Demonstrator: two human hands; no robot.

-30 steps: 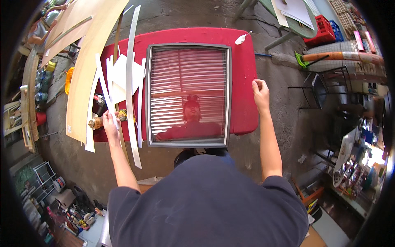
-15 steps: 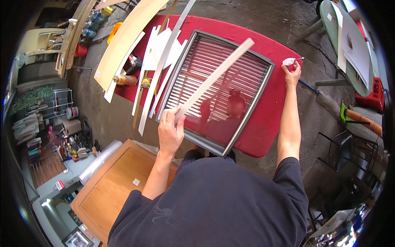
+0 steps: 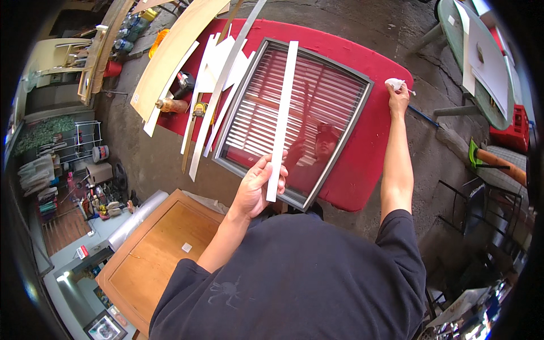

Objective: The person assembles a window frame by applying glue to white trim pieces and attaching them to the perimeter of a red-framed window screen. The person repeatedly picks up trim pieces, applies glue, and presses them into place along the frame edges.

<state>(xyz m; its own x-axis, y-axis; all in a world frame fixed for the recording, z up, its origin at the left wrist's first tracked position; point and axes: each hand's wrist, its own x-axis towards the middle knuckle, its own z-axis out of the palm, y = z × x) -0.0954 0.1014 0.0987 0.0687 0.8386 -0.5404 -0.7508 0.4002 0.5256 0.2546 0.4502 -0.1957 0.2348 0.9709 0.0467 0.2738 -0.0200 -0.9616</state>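
Observation:
My left hand (image 3: 256,184) is closed around the lower end of a long, flat white strip (image 3: 285,107). Its far end reaches over a framed glass panel (image 3: 326,107), which has a grey metal frame and reflects slats and a person. At the far right of the red-covered table (image 3: 354,187), my right hand (image 3: 399,102) grips a small white object with a thin tip (image 3: 395,83). What kind of object it is, I cannot make out. The panel lies between my two hands.
Left of the panel lie white strips and offcuts (image 3: 218,62), a metal straightedge (image 3: 226,73), a yellow tape measure (image 3: 199,109), a power tool (image 3: 184,82) and a curved wooden board (image 3: 164,62). A wooden panel (image 3: 164,243) is at lower left, a round green table (image 3: 453,34) at upper right.
The white strip has swung leftward at its far end and now points nearly straight away from me. My left hand has turned palm-up and moved right. My right hand has shifted slightly left.

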